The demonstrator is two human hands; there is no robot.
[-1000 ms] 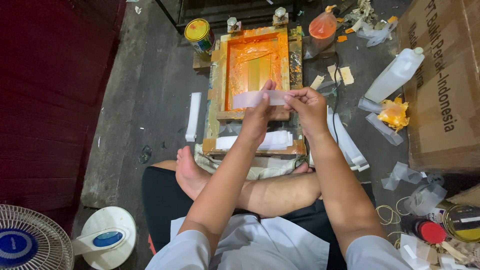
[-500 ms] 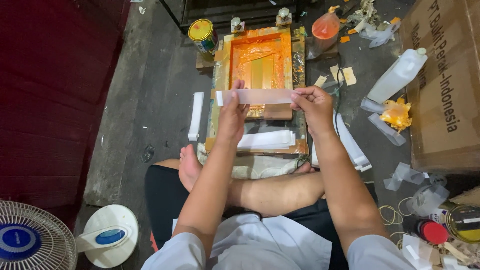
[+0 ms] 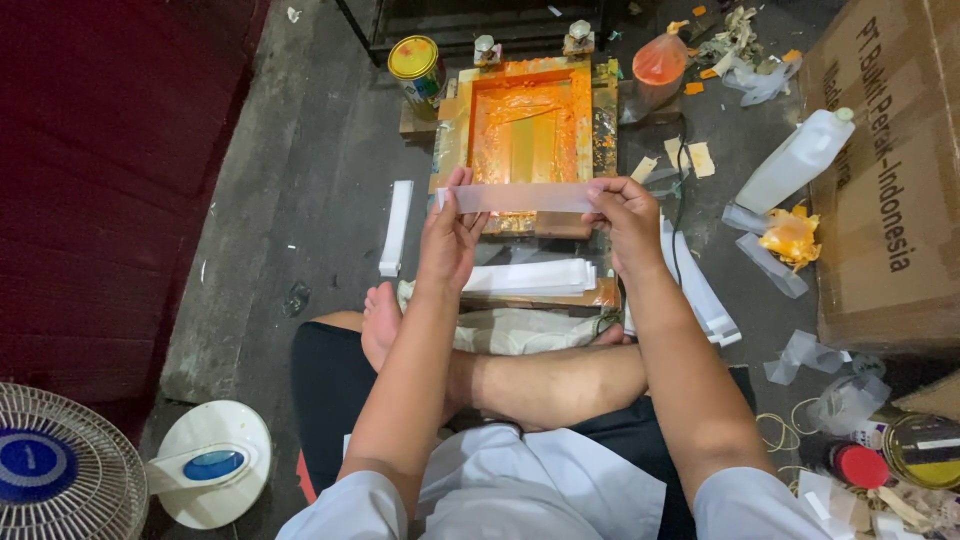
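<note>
Both hands hold one translucent plastic strip point(image 3: 522, 197) stretched flat between them. My left hand point(image 3: 447, 235) pinches its left end, my right hand point(image 3: 626, 213) its right end. The strip hangs just above the near edge of an orange-stained wooden printing screen frame point(image 3: 527, 125) on the floor. Under my hands lies a stack of white strips point(image 3: 528, 276) on a board. My crossed legs and a bare foot point(image 3: 382, 320) are below.
A yellow-lidded paint can point(image 3: 415, 63) stands left of the frame, a bag of orange ink point(image 3: 658, 66) to its right. White strips point(image 3: 397, 226) lie at left, a white plastic bottle point(image 3: 795, 160) and cardboard box point(image 3: 885, 170) at right, a fan point(image 3: 60, 468) at bottom left.
The strip, held bunched near the middle a second ago, is now pulled out flat between both hands. My left hand moved left and my right hand right.
</note>
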